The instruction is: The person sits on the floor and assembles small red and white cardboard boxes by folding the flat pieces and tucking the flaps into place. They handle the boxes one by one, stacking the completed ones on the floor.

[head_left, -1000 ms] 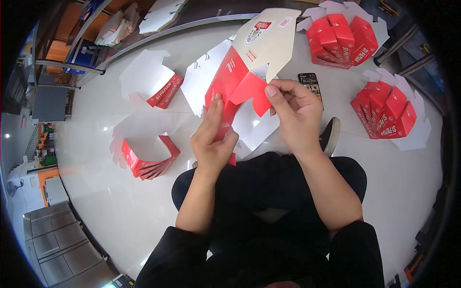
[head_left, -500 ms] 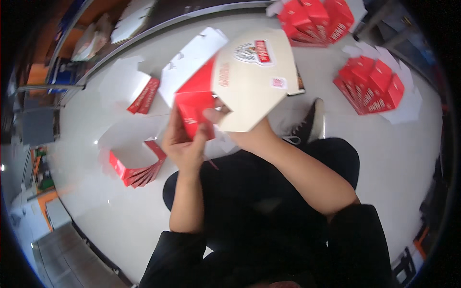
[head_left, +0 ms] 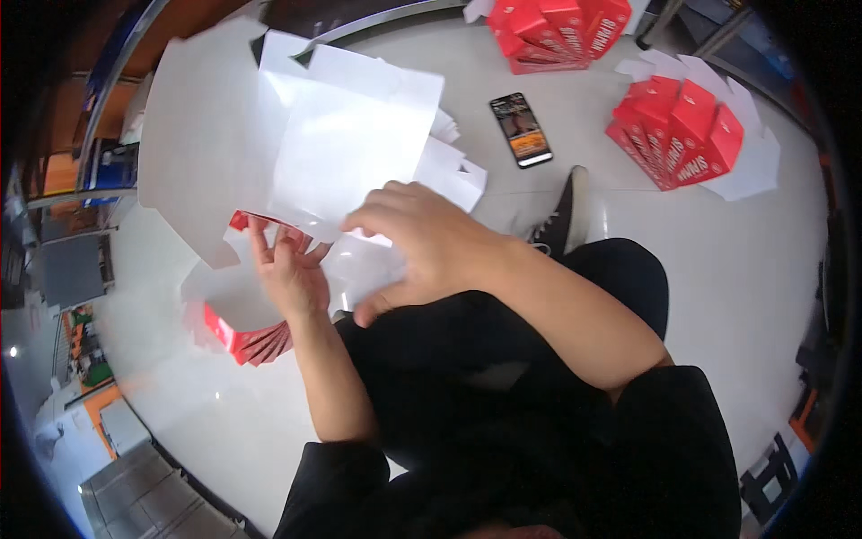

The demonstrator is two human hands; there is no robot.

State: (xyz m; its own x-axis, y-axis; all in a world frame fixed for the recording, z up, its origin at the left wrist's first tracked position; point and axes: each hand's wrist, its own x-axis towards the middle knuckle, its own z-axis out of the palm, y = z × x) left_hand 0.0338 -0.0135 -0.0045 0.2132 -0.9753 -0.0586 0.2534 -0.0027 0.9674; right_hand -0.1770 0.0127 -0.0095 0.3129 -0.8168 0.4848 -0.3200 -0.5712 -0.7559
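My left hand [head_left: 294, 274] has its fingers around the small red end of a paper food box [head_left: 202, 135], whose large white inside panel is turned up at the left. To the right, my right hand [head_left: 435, 238] is open, its thumb well apart from the curled fingers, with nothing visible between them. It hovers by the near edge of white cardboard blanks [head_left: 355, 135] lying in an overlapping pile beyond my hands. Below my left hand, a nested row of red-and-white folded boxes [head_left: 256, 337] sits on the floor, partly covered by my forearm.
Two more clusters of red boxes stand on the floor, one at the far middle [head_left: 561, 36] and one at the right [head_left: 682, 135]. A phone [head_left: 521, 130] with a lit screen lies near my shoe [head_left: 566, 216]. Metal shelving [head_left: 395, 16] borders the far side.
The box has swung left and turned from its printed outside to its white inside. My right hand has come off it. The phone and the pile of blanks now show more fully.
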